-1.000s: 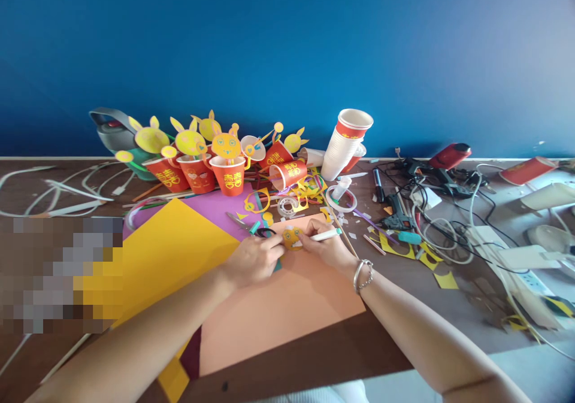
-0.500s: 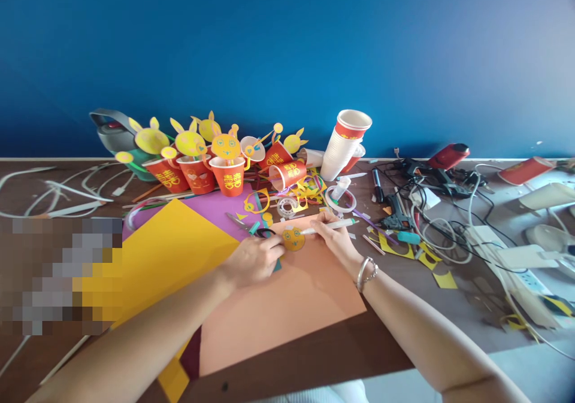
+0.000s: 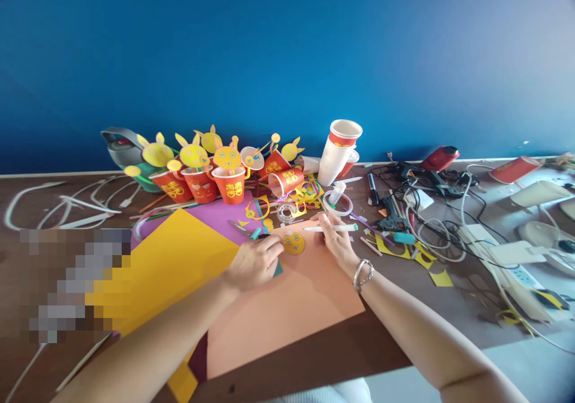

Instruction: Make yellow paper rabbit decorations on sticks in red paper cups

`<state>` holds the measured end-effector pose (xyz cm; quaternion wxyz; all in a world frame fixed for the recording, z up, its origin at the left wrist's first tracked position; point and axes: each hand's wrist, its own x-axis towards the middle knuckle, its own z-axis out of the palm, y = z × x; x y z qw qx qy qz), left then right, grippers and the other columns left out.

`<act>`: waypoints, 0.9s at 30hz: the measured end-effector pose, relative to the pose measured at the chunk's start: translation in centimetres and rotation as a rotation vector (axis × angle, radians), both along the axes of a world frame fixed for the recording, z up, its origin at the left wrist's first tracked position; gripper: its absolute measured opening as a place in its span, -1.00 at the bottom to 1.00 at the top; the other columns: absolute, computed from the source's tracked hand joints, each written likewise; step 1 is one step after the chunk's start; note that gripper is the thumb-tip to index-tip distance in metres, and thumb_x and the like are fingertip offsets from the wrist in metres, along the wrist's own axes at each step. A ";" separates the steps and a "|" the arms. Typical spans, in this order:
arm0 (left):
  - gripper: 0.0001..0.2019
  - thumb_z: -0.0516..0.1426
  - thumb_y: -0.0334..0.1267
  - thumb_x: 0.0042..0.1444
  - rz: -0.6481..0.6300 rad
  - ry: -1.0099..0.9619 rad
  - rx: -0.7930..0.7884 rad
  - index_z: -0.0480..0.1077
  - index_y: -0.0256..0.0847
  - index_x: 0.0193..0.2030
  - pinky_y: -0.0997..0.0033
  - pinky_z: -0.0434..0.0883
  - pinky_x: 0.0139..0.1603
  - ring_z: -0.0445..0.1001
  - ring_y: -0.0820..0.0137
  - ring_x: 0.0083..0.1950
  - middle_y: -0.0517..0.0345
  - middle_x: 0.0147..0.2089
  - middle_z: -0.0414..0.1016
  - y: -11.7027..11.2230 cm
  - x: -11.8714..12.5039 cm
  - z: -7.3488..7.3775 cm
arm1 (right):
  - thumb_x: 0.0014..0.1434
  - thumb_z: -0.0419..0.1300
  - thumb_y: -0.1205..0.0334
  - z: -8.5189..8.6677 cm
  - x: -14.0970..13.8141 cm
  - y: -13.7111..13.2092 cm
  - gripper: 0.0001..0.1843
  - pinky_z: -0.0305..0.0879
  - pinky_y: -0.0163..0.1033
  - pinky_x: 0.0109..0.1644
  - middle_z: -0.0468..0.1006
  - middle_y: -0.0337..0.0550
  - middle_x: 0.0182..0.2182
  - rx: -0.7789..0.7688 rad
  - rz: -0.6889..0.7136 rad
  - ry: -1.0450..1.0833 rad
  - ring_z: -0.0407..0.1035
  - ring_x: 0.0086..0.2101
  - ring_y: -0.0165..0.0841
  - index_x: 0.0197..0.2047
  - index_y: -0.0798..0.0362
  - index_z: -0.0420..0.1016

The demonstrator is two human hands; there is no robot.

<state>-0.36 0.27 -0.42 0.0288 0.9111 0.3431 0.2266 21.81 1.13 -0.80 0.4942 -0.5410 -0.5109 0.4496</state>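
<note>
A round yellow paper face [image 3: 294, 243], with small drawn eyes and a nose, lies on a sheet of orange paper [image 3: 287, 313]. My left hand [image 3: 257, 260] rests on the sheet with its fingers curled together, the fingertips at the left edge of the face. In my right hand [image 3: 333, 238] is a white marker with a green end [image 3: 344, 228], pinched between thumb and fingers. Its tip points left, just right of the face and apart from it. Scissors [image 3: 240, 228] lie beyond my left hand, their handles partly hidden.
Red paper cups [image 3: 233, 186] with yellow animal faces stand at the back, beside a leaning cup stack [image 3: 339, 151]. Yellow card [image 3: 179, 265] and purple paper [image 3: 220, 217] lie to the left. Glue guns [image 3: 393, 214], cables and a power strip [image 3: 523, 274] crowd the right.
The marker tip has moved from the face's right edge to a small distance away, and the marker lies flatter in my right hand. The camera view has tilted slightly.
</note>
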 end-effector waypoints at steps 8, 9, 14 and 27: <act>-0.79 0.06 -0.52 0.06 0.178 -0.004 0.062 0.48 -0.18 -0.33 0.27 0.38 -0.17 0.36 0.25 -0.15 0.07 -0.26 0.46 0.4 0.2 0.6 | 0.23 0.11 0.14 0.6 -0.1 -0.4 -0.74 0.33 -0.14 -0.18 0.56 -0.08 -0.31 0.430 0.183 -0.514 0.41 -0.26 -0.24 -0.06 0.01 0.48; -0.80 0.07 -0.50 0.06 0.175 0.007 0.060 0.49 -0.17 -0.34 0.24 0.38 -0.15 0.34 0.24 -0.14 0.06 -0.25 0.45 0.4 0.2 0.6 | 0.22 0.11 0.18 0.6 -0.1 -0.3 -0.73 0.33 -0.11 -0.15 0.56 -0.05 -0.28 0.483 0.218 -0.565 0.40 -0.22 -0.21 -0.03 0.02 0.46; -0.83 0.11 -0.43 0.09 0.144 0.061 0.017 0.53 -0.14 -0.35 0.18 0.35 -0.16 0.31 0.20 -0.14 0.04 -0.27 0.42 0.6 0.2 0.3 | 0.20 0.14 0.24 0.3 -0.5 -0.5 -0.66 0.31 -0.07 -0.04 0.55 0.00 -0.15 0.561 0.357 -0.718 0.37 -0.11 -0.17 0.05 0.07 0.38; -0.74 -0.01 -0.58 -0.05 0.432 -0.113 -0.054 0.33 -0.14 -0.33 0.10 0.29 -0.09 0.38 0.15 -0.07 0.07 -0.22 0.48 0.9 -0.5 0.7 | 0.33 -0.05 0.29 1.5 -0.6 -0.9 -0.73 0.28 -0.13 -0.09 0.56 -0.07 -0.26 0.514 0.129 -0.739 0.42 -0.25 -0.26 -0.01 0.02 0.42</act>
